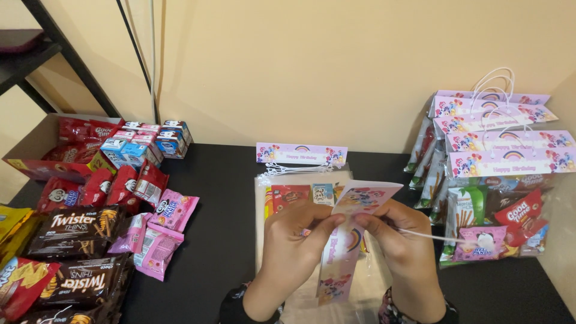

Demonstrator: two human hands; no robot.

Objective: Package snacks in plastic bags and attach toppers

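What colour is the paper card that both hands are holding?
The paper card is mostly pink, with cartoon ponies and a rainbow; the head view shows it.

To your left lie dark brown wafer-stick packets [75, 225], small pink snack packets [161, 240] and blue-and-white drink cartons [147, 144] beside an open cardboard box [27, 141]. To your right, finished clear party bags with pink card toppers [501, 162] stand stacked, probably against the wall.
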